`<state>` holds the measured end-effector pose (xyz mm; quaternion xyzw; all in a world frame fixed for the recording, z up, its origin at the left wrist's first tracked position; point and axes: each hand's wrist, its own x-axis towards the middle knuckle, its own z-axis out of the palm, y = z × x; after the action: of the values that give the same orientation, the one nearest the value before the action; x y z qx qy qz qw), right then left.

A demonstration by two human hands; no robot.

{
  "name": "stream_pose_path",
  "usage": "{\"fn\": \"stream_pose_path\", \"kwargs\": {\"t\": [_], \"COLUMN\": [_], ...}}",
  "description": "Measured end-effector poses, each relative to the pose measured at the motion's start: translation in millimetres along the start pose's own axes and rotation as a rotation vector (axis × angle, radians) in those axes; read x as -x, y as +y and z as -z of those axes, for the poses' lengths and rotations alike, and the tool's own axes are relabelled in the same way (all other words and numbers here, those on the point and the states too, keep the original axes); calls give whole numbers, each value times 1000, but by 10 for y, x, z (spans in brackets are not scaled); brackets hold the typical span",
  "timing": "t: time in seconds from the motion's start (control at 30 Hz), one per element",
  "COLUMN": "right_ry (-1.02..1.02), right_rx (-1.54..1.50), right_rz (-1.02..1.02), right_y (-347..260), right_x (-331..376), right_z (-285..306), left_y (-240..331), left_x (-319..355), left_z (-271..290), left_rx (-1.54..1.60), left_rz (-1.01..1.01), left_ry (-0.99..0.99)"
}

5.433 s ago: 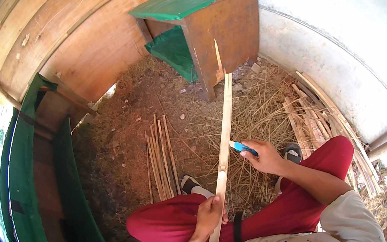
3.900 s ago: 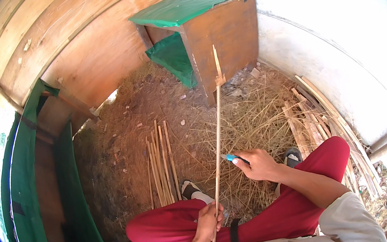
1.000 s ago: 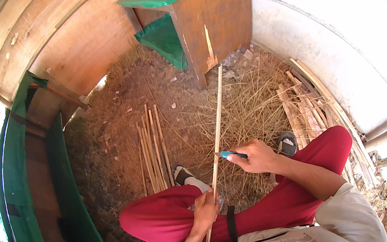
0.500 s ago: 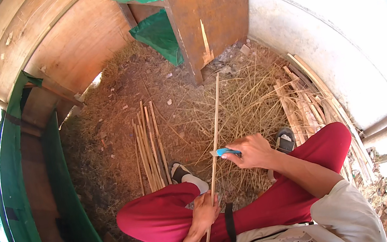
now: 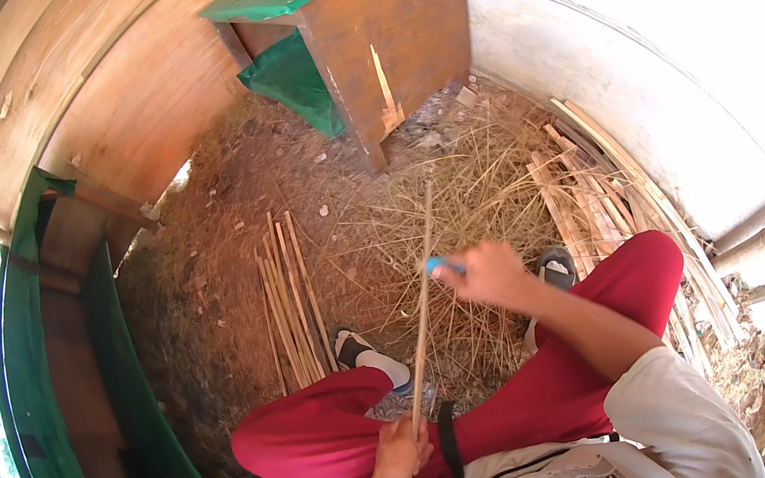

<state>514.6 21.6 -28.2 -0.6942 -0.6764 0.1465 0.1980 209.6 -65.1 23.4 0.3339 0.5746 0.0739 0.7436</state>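
A long, thin wooden strip (image 5: 424, 332), probably bamboo, slants up and away from my lap; its far end is blurred. My left hand (image 5: 400, 453) is closed around its lower part, beside my left thigh. In my right hand (image 5: 489, 274) is a blue-handled utility knife (image 5: 444, 265), smeared by motion. The knife lies against or right beside the upper part of the strip; its blade cannot be made out. Shavings (image 5: 466, 196) in long, pale curls and slivers cover the ground beyond the strip.
Several cut strips (image 5: 287, 299) lie left of my left foot. Split pieces (image 5: 586, 197) are piled along the white wall (image 5: 616, 72) at right. A brown wooden cabinet (image 5: 402, 46) with a green cover stands at the back. A green-covered bench (image 5: 139, 378) runs along the left.
My right hand and the knife have moved slightly farther up the strip, away from my body. The strip's far end has dipped a little, and the whole view has shifted slightly.
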Motion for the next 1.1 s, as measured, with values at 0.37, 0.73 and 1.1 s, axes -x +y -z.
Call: {"fn": "stream_pose_path", "kwargs": {"t": [0.37, 0.73, 1.1], "right_ry": [-13, -3, 53], "right_rx": [39, 28, -13], "right_rz": [-130, -150, -653], "right_y": [354, 501, 852], "right_x": [-126, -186, -223], "right_z": [-122, -218, -6], "left_y": [-291, -438, -554], "left_x": [421, 608, 806], "left_z": [225, 340, 430], "left_rx": [-66, -89, -304], "left_rz": [123, 171, 22], "left_ry": [7, 43, 121]}}
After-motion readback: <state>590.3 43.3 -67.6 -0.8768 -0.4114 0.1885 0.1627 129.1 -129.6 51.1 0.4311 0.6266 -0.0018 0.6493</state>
